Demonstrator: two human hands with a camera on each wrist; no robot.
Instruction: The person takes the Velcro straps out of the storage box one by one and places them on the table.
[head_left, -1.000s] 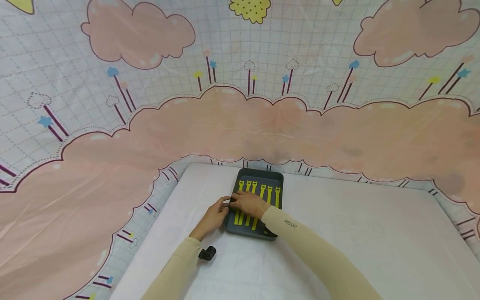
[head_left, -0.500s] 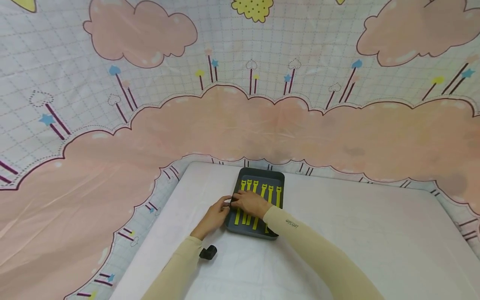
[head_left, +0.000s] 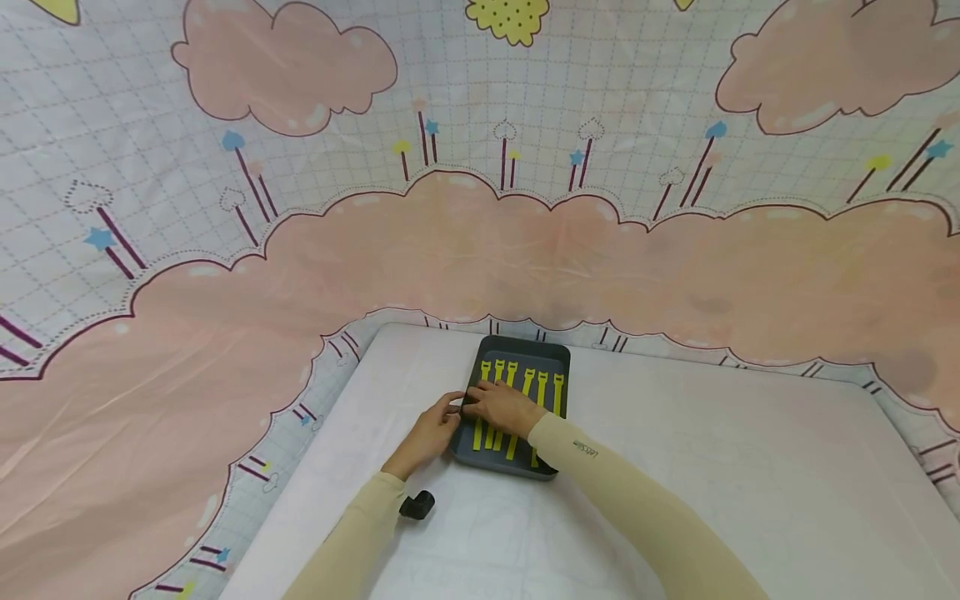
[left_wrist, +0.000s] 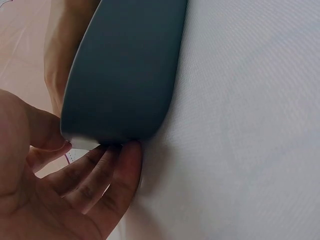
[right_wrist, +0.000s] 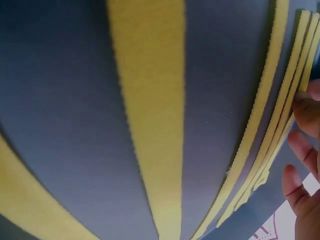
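A dark grey rectangular tray holds several yellow hook-and-loop cable ties, laid lengthwise side by side with their slotted heads at the far end. My right hand reaches across the tray from the right. Its thumb and a finger pinch the leftmost cable tie, while its other fingers stand apart. Outside the tray's left side, my left hand touches the wall. In the left wrist view the fingertips meet the outer wall and the thumb lies near the rim. My right hand covers the middle of several ties.
White cloth covers the table under the tray. A small black device sits beside my left sleeve. Behind the table hangs a patterned curtain with pink clouds.
The near end of the leftmost cable tie has shifted slightly right, while the one beside it has moved away from it. Both hands stay almost where they were.
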